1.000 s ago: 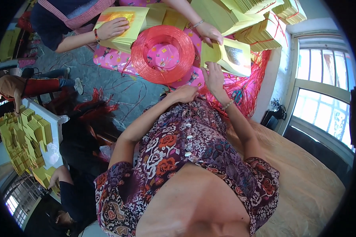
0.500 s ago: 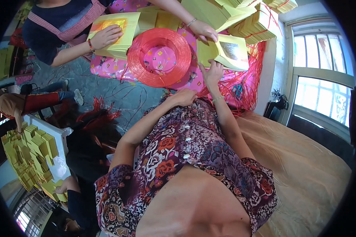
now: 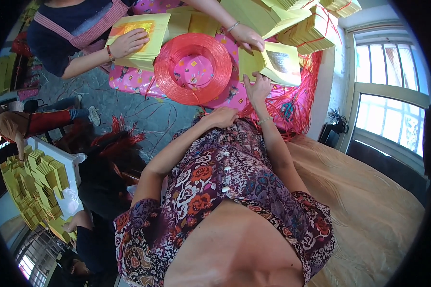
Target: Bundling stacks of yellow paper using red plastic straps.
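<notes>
My right hand [image 3: 257, 89] is at the near edge of a stack of yellow paper sheets [image 3: 283, 75] with a shiny silver patch. Its fingers bend over that edge, and the thumb points out to the left. My left hand [image 3: 223, 116] rests back up against my patterned dress, by the table's near edge. Its fingertips are tucked out of sight, and nothing shows in it. Across the table, a co-worker's hand [image 3: 250, 37] bends up the stack's top sheet. Their other hand [image 3: 130, 43] lies on a second yellow stack [image 3: 157, 34] with a gold patch.
A big red coil of plastic twine [image 3: 166, 71] sits between the stacks on the pink patterned tablecloth [image 3: 129, 80]. Loose red strands [image 3: 301, 103] hang at the right. Tied yellow bundles [image 3: 311, 33] stand behind. Far left, people work at a white table [image 3: 72, 165] with yellow stacks.
My hands and the co-worker's hands nearly hold their places; my right thumb has shifted slightly. At the lower left, a person in dark clothing has moved a little.
</notes>
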`<state>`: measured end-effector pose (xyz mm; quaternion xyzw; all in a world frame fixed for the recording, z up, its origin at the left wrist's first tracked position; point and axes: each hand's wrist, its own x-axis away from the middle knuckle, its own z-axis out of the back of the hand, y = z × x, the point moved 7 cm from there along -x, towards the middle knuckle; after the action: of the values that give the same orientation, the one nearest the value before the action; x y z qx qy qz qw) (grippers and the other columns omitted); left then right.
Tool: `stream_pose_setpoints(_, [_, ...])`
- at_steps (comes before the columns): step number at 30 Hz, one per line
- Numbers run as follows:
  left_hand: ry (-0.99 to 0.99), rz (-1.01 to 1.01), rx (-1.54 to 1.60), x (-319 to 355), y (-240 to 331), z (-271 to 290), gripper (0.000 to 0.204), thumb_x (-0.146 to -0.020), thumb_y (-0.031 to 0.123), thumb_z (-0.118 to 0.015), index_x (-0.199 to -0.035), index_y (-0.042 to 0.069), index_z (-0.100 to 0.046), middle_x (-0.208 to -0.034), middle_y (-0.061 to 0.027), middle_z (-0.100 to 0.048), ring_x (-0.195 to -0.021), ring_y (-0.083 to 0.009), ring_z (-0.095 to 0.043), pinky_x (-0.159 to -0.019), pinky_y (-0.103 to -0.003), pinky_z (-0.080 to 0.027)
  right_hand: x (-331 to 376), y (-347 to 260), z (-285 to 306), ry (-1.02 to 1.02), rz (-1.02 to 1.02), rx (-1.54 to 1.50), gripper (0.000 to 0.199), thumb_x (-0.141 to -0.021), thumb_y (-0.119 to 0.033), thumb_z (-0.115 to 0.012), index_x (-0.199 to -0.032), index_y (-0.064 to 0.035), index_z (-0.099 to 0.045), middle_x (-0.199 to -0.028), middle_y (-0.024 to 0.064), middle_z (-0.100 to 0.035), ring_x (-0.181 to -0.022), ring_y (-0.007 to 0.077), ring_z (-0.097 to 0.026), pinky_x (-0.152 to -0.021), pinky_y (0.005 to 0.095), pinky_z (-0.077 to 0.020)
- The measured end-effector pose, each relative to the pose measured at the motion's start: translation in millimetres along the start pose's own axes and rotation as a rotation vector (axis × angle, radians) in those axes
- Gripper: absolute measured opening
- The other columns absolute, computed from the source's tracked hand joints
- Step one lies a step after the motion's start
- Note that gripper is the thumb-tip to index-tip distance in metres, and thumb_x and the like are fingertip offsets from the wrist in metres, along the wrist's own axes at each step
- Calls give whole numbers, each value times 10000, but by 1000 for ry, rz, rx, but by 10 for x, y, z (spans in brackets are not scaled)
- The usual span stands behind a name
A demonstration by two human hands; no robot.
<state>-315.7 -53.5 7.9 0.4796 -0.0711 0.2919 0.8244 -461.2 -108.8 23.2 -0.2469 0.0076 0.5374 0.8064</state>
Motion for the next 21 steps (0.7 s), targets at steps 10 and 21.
stream_pose_setpoints(10, [-30, 49, -31, -15, 63, 92, 218, -857, 176, -445, -918, -19, -521, -807, -272, -586, -809, -429, -575, -705, -500, -429, -15, -66, 58, -47, 20, -3, 339, -662, -362, -716, -831, -81, -630, -865, 112, -582, -856, 287, -534, -718, 415, -388])
stream_pose_setpoints(21, [-43, 46, -21, -49, 31, 27, 258, -875, 217, -450, -938, -23, -523, -814, -285, -582, -820, -438, -573, -704, -507, -426, -74, -167, 136, -42, 266, 29, 465, -612, -416, -758, -881, -61, -628, -820, 131, -627, -790, 315, -580, -717, 428, -431])
